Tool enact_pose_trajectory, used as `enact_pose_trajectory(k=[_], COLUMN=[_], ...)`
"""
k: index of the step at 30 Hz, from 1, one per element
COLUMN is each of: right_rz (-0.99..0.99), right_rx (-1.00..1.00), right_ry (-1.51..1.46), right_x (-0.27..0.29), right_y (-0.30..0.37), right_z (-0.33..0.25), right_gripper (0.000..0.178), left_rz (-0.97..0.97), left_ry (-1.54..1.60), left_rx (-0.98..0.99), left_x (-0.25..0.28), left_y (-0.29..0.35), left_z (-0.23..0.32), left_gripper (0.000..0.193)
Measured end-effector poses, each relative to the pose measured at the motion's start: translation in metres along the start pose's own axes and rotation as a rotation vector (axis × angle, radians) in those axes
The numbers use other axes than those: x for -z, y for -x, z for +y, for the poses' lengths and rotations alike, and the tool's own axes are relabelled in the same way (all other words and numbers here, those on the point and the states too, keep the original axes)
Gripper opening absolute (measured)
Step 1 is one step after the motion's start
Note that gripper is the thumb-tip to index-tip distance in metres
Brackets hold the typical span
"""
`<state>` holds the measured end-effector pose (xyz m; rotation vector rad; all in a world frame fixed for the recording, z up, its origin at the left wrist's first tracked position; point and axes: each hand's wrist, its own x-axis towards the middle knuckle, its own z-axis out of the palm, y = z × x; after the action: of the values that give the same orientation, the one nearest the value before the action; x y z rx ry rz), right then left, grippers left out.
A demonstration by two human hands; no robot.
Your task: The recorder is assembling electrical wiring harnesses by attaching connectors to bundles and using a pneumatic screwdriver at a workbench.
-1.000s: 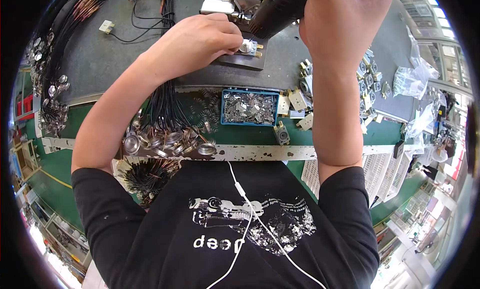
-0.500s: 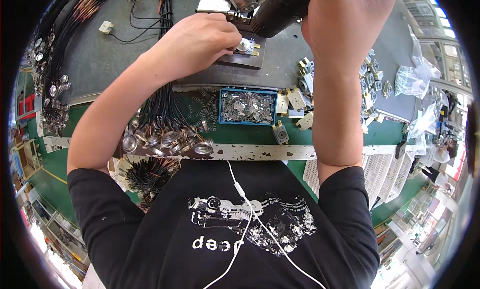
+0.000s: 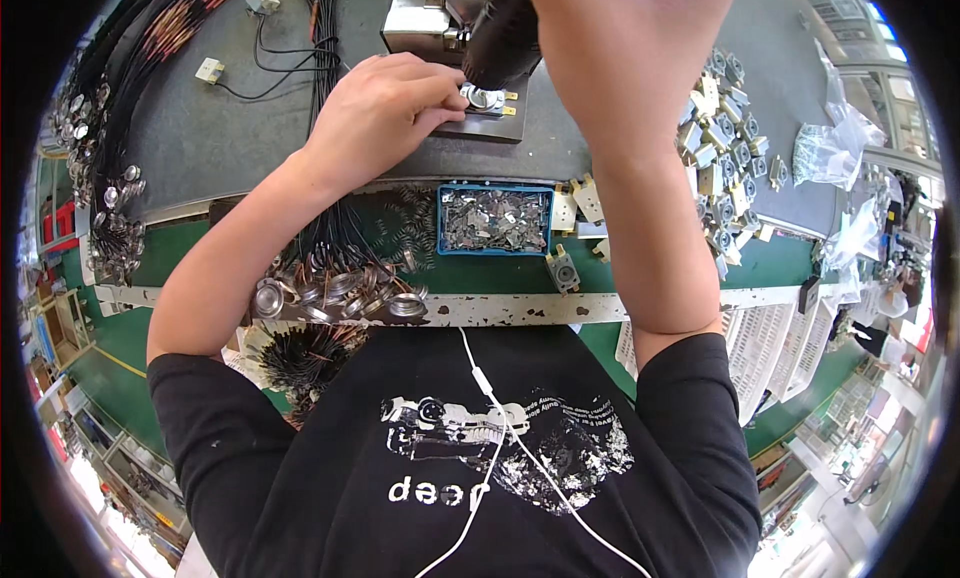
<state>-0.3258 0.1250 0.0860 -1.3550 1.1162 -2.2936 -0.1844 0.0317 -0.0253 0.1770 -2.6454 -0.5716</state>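
Observation:
A small pale part with a silvery round top and two brass tabs (image 3: 485, 100) sits on a dark metal block (image 3: 505, 128) of a bench fixture (image 3: 418, 18). My left hand (image 3: 390, 100) is closed at the part's left side, thumb and fingertips pinching its edge. My right hand (image 3: 630, 18), partly cut off by the top edge, is wrapped round a black cylindrical tool (image 3: 503, 40), probably a power screwdriver. The tool leans, its lower end down over the part's round top; the contact itself is hidden.
A blue tray of small metal pieces (image 3: 495, 248) stands near the bench edge. Bundled black wires with metal caps (image 3: 345, 288) lie left of it. Several similar brass-tabbed units (image 3: 735, 148) are piled right, beside a clear plastic bag (image 3: 830, 158). Loose springs (image 3: 410, 218) lie near the tray.
My right hand and the black tool have moved left and down, bringing the tool's end over the part. My left hand has shifted slightly left and toward me, still at the part.

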Motion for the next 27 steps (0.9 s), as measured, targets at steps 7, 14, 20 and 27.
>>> enact_pose_trajectory(k=[7, 14, 20, 27], right_rz=[0.008, -0.109, -0.137, -0.387], right_rx=[0.066, 0.121, 0.043, -0.048], right_ry=[-0.052, -0.007, 0.054, 0.097], right_x=[-0.004, 0.0, -0.008, 0.0], right_y=[0.009, -0.001, 0.005, -0.013], right_z=[0.013, 0.023, 0.016, 0.036], right_gripper=[0.05, 0.07, 0.075, 0.073], left_rz=[0.047, 0.084, 0.086, 0.054], left_ry=[-0.061, -0.069, -0.058, 0.04], left_rx=[-0.014, -0.033, -0.047, 0.057], left_x=[-0.005, -0.008, -0.01, -0.005], left_y=[0.004, 0.005, 0.005, 0.003], left_z=[0.005, 0.006, 0.005, 0.006], left_gripper=[0.009, 0.009, 0.008, 0.016])
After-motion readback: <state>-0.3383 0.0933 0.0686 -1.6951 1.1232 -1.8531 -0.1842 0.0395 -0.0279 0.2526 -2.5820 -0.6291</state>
